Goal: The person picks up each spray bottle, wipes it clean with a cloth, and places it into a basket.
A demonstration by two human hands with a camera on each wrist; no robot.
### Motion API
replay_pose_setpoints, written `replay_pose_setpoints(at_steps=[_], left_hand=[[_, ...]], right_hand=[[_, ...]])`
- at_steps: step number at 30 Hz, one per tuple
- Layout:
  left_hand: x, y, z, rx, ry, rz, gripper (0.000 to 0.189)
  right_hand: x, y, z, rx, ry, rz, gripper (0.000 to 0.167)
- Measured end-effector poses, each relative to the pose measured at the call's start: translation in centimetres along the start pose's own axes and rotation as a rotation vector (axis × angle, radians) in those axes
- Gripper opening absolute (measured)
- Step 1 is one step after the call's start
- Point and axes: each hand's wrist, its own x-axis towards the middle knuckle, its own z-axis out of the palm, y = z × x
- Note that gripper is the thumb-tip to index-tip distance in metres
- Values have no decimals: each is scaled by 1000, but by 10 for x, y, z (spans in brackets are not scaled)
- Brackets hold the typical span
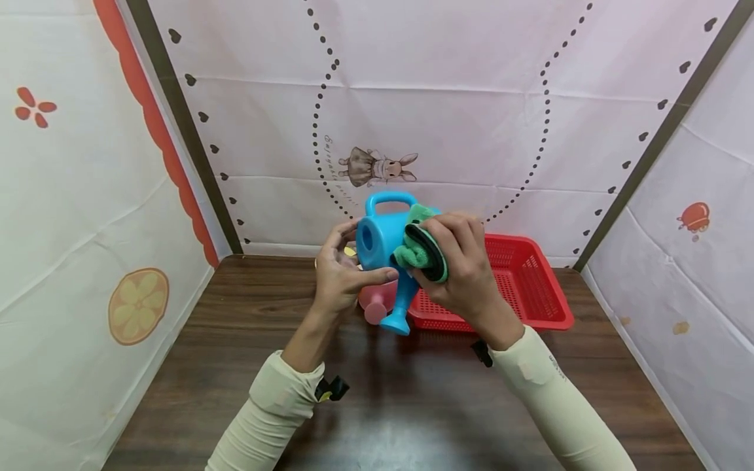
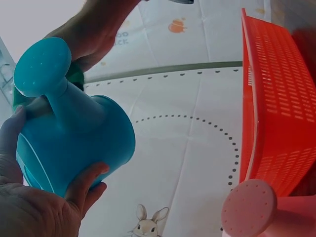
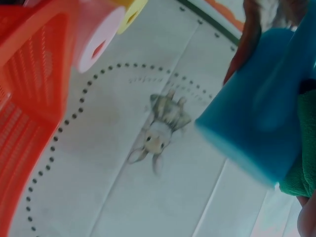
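A blue toy watering can (image 1: 385, 229) is held up above the table, tilted so its sprinkler spout points down toward the person. My left hand (image 1: 341, 268) grips it at the end with the round opening; in the left wrist view the fingers (image 2: 89, 182) curl round its body. My right hand (image 1: 465, 261) holds a bunched green cloth (image 1: 415, 252) with a black edge against the can's side. In the right wrist view the green cloth (image 3: 307, 148) lies along the blue body (image 3: 252, 108).
Behind the hands, a red plastic basket (image 1: 530, 281) with perforated walls stands on the brown wooden table (image 1: 377, 405). A pink watering can (image 1: 375, 307) sits left of the basket, and a yellow item (image 3: 132, 15) stands beside it. Printed cloth walls enclose the table.
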Motion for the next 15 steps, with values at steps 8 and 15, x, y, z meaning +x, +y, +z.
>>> replay_pose_setpoints(at_steps=[8, 15], left_hand=[[0, -2, 3, -37, 13, 6, 92], [-1, -2, 2, -40, 13, 19, 92]], right_hand=[[9, -14, 8, -4, 2, -91, 67], [3, -12, 7, -3, -27, -56, 74]])
